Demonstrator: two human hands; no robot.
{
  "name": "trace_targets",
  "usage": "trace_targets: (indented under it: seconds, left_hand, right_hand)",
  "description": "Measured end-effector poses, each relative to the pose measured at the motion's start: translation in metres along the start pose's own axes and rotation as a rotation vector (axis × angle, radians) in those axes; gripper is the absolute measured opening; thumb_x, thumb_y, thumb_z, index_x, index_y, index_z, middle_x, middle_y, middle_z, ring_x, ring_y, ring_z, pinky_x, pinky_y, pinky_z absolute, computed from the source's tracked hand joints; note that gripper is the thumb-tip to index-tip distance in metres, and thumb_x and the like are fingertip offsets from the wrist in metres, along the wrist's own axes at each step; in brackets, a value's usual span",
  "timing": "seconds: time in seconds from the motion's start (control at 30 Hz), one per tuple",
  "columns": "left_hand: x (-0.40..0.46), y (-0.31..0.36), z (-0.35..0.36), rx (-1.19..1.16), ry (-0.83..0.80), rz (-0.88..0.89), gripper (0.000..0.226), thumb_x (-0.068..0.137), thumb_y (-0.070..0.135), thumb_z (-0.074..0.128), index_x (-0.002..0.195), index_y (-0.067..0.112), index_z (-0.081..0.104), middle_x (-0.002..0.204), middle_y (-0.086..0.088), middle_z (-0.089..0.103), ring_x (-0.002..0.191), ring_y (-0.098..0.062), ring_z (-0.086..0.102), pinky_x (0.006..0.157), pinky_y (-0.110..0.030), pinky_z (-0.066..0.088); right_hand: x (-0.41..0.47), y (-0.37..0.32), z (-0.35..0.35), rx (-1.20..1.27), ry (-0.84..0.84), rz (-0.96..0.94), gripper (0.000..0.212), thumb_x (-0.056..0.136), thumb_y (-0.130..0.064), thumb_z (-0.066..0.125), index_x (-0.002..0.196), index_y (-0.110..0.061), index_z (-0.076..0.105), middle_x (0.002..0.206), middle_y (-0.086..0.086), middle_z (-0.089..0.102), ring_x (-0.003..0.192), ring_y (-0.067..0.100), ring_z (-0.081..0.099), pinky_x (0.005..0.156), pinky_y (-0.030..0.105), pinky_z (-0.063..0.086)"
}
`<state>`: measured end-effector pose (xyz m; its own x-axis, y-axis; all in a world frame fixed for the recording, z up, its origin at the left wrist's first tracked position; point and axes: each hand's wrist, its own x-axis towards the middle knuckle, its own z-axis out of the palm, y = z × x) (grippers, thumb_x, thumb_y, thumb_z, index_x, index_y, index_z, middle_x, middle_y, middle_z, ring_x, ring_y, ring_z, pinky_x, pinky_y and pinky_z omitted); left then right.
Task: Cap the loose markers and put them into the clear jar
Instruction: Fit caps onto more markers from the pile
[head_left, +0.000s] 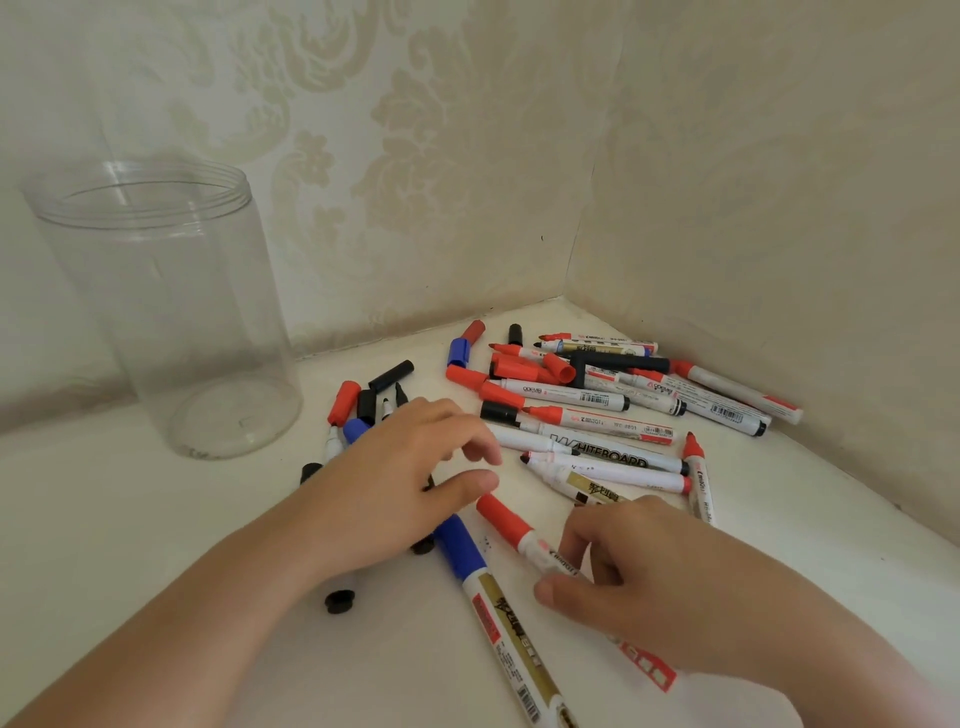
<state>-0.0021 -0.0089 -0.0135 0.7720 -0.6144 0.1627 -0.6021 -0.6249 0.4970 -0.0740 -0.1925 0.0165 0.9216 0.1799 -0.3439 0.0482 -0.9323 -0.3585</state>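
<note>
Right hand (639, 566): fingers curled down over a red-capped marker (511, 525), thumb against its white barrel, apparently pinching it; the barrel's far end hidden under the palm. Wrist low, forearm running in from the lower right corner.

Left hand (400, 473): palm down, fingers loosely bent and spread, thumb stretched toward the red cap, hovering over or resting on a small cluster of markers and caps; contact hard to judge. Forearm slanting in from the lower left.

Between the hands, a blue-capped marker (498, 603) flat on the white tabletop (156, 545).

Beyond, a pile of uncapped markers and loose caps (597, 400) in the corner.

Far left, clear jar (161, 312) upright, with no markers inside.
</note>
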Motion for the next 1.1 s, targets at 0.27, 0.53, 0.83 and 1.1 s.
trace_targets:
  seconds: [0.27,0.53,0.83,1.1]
  left_hand:
    - [-0.006,0.019,-0.012,-0.119,-0.349,0.108,0.05,0.051,0.064,0.067,0.097,0.058,0.047,0.108,0.043,0.033,0.111,0.018,0.027,0.093,-0.01,0.03]
    - [-0.002,0.015,0.004,0.033,-0.344,0.234,0.043,0.07,0.055,0.066,0.111,0.051,0.054,0.111,0.032,0.042,0.111,0.011,0.027,0.097,-0.013,0.02]
    - [-0.002,0.007,0.0,-0.064,-0.32,0.154,0.036,0.068,0.048,0.07,0.1,0.057,0.056,0.111,0.035,0.044,0.113,0.015,0.03,0.098,-0.009,0.023]
    - [-0.001,-0.001,-0.022,-0.244,-0.002,-0.041,0.021,0.075,0.039,0.063,0.092,0.051,0.061,0.104,0.034,0.055,0.103,0.015,0.047,0.087,-0.006,0.037]
  right_hand:
    - [-0.005,0.025,-0.022,0.29,0.224,0.102,0.032,0.088,-0.043,0.045,0.074,-0.019,0.059,0.046,-0.001,0.057,0.032,0.006,0.046,0.038,0.017,0.04]
    - [-0.006,0.05,-0.03,0.19,0.215,0.153,0.021,0.08,-0.042,0.06,0.067,-0.026,0.063,0.053,-0.004,0.065,0.036,0.001,0.049,0.043,0.012,0.038]
    - [0.002,0.03,-0.016,-0.089,0.143,0.032,0.028,0.071,-0.051,0.066,0.092,-0.033,0.066,0.062,-0.016,0.045,0.056,-0.003,0.043,0.048,0.015,0.031]
    - [0.009,0.025,-0.006,-0.033,0.378,-0.038,0.013,0.082,-0.047,0.05,0.08,-0.036,0.056,0.072,-0.017,0.056,0.066,-0.001,0.05,0.059,0.014,0.038]
